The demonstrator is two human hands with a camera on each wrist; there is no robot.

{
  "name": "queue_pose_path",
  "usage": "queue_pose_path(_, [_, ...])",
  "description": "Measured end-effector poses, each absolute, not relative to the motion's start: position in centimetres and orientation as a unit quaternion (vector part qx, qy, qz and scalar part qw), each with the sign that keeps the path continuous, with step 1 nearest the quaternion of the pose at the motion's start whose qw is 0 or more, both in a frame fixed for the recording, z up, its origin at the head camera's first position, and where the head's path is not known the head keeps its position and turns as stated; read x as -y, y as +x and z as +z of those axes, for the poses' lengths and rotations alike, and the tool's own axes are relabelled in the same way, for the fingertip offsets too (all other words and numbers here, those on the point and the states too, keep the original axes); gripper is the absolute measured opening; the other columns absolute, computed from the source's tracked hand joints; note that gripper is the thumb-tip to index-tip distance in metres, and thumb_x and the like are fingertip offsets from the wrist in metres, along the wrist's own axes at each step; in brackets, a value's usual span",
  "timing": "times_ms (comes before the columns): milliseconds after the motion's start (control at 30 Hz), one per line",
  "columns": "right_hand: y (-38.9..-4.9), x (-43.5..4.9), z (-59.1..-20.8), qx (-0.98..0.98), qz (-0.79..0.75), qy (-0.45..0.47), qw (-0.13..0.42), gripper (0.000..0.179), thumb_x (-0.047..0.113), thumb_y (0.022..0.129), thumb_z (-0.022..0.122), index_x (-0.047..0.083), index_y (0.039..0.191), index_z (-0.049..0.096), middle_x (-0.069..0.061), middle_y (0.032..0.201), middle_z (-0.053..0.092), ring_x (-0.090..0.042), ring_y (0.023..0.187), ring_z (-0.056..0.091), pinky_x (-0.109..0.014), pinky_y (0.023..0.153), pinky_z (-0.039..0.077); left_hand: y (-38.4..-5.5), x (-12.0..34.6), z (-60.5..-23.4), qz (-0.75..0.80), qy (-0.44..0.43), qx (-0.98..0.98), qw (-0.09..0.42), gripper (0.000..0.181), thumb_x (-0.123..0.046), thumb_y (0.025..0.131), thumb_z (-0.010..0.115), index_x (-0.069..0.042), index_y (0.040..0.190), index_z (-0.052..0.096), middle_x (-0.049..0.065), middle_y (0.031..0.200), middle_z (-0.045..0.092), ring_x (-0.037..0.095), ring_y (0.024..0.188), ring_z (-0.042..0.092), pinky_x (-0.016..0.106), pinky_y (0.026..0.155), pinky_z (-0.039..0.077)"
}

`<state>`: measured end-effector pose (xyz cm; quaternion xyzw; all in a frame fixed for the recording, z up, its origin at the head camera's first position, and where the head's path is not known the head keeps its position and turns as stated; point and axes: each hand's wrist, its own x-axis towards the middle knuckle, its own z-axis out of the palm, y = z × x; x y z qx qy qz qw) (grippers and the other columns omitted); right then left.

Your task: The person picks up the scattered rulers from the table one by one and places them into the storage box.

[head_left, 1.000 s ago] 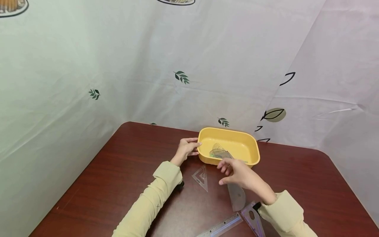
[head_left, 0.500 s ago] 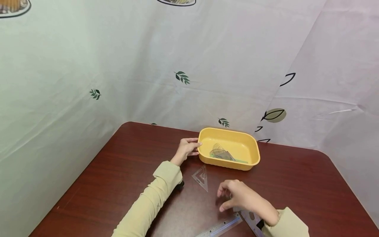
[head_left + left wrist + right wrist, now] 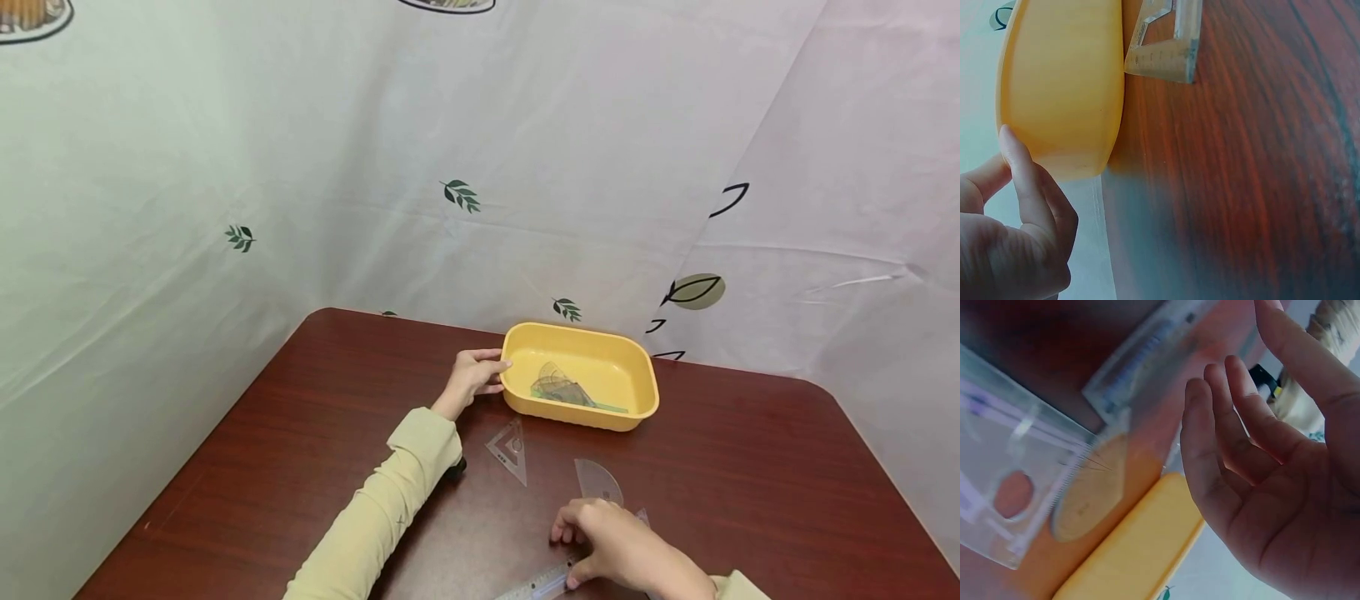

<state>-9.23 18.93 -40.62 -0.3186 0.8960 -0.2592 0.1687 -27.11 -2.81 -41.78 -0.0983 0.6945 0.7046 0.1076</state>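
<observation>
My left hand (image 3: 472, 382) pinches the left end of a yellow plastic basin (image 3: 637, 354), thumb over the rim. In the left wrist view, its thumb and fingers meet at the basin wall (image 3: 1063, 81). My right hand (image 3: 615, 542) hovers low over the near part of the table, fingers loosely bent and holding nothing. Its thumb overlaps the end of a clear ruler (image 3: 536, 586) in the head view. Just beyond lies a clear protractor (image 3: 597, 481), partly hidden by that hand. A clear set square (image 3: 1041, 456) with a round hole shows in the right wrist view.
Inside the basin lie several see-through drawing pieces (image 3: 561, 389) and a green strip (image 3: 611, 408). A small clear triangle (image 3: 510, 450) rests on the dark red table (image 3: 360, 375) in front of the basin. A pale cloth wall (image 3: 375, 167) stands behind the table.
My right hand has moved from beside the basin's front wall back toward the near ruler, uncovering the protractor's far part. The left hand and basin have stayed put.
</observation>
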Motion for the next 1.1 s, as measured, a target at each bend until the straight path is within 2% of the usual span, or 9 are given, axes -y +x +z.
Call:
queue_pose_path(100, [-8.9, -19.2, -41.3, -0.904, -0.228, -0.330, 0.146, 0.038, 0.028, 0.059, 0.090, 0.023, 0.087, 0.065, 0.019, 0.083, 0.056, 0.005, 0.075, 0.045, -0.015, 0.062, 0.043, -27.1, 2.7, -41.9, 0.705, -0.101, -0.694, 0.106, 0.040, -0.009, 0.086, 0.071, -0.004, 0.125, 0.063, 0.014, 0.092, 0.070, 0.006, 0.052, 0.057, 0.018, 0.051, 0.057])
queue_pose_path(333, [-8.5, -19.3, -42.2, -0.906, -0.189, -0.360, 0.115, 0.039, 0.026, 0.058, 0.091, 0.023, 0.088, 0.066, 0.018, 0.088, 0.059, 0.002, 0.080, 0.047, -0.017, 0.064, 0.046, -27.1, 2.7, -42.0, 0.703, -0.102, -0.696, 0.106, 0.040, -0.009, 0.087, 0.071, -0.004, 0.125, 0.063, 0.010, 0.086, 0.068, 0.005, 0.051, 0.057, 0.019, 0.051, 0.058])
queue_pose_path(467, [-8.4, -19.3, -42.5, -0.907, -0.181, -0.368, 0.091, 0.038, 0.026, 0.057, 0.090, 0.023, 0.086, 0.066, 0.019, 0.087, 0.058, 0.001, 0.083, 0.051, -0.021, 0.072, 0.051, -27.2, 2.7, -42.0, 0.704, -0.102, -0.694, 0.109, 0.040, -0.008, 0.087, 0.071, -0.004, 0.126, 0.063, 0.008, 0.084, 0.067, 0.005, 0.052, 0.057, 0.019, 0.052, 0.058])
queue_pose_path(633, [-8.4, -19.1, -42.5, -0.908, -0.181, -0.369, 0.079, 0.032, 0.026, 0.057, 0.090, 0.025, 0.079, 0.067, 0.021, 0.082, 0.055, 0.002, 0.080, 0.047, -0.018, 0.067, 0.049, -27.3, 2.8, -42.1, 0.706, -0.101, -0.693, 0.105, 0.040, -0.008, 0.086, 0.071, -0.004, 0.125, 0.063, 0.014, 0.094, 0.070, 0.006, 0.051, 0.059, 0.019, 0.051, 0.058])
queue_pose_path(667, [-8.4, -19.1, -42.5, -0.909, -0.182, -0.367, 0.081, 0.031, 0.025, 0.057, 0.090, 0.025, 0.078, 0.067, 0.021, 0.081, 0.055, 0.002, 0.079, 0.045, -0.016, 0.063, 0.045, -27.3, 2.8, -42.1, 0.706, -0.101, -0.693, 0.105, 0.040, -0.009, 0.086, 0.071, -0.004, 0.125, 0.063, 0.015, 0.096, 0.070, 0.006, 0.051, 0.059, 0.019, 0.051, 0.058])
queue_pose_path(800, [-8.3, -18.8, -42.4, -0.912, -0.175, -0.361, 0.087, 0.029, 0.023, 0.057, 0.090, 0.026, 0.076, 0.067, 0.022, 0.079, 0.053, 0.005, 0.078, 0.043, -0.015, 0.062, 0.045, -27.3, 2.8, -42.1, 0.706, -0.100, -0.693, 0.103, 0.040, -0.009, 0.086, 0.071, -0.004, 0.125, 0.063, 0.018, 0.103, 0.070, 0.006, 0.051, 0.060, 0.019, 0.052, 0.058])
queue_pose_path(1100, [-8.3, -18.7, -42.3, -0.914, -0.168, -0.356, 0.100, 0.034, 0.020, 0.056, 0.090, 0.027, 0.073, 0.062, 0.022, 0.075, 0.050, 0.006, 0.073, 0.038, -0.014, 0.057, 0.038, -27.2, 2.7, -42.1, 0.708, -0.101, -0.691, 0.105, 0.041, -0.008, 0.086, 0.071, -0.003, 0.126, 0.062, 0.016, 0.102, 0.069, 0.005, 0.053, 0.060, 0.019, 0.052, 0.058])
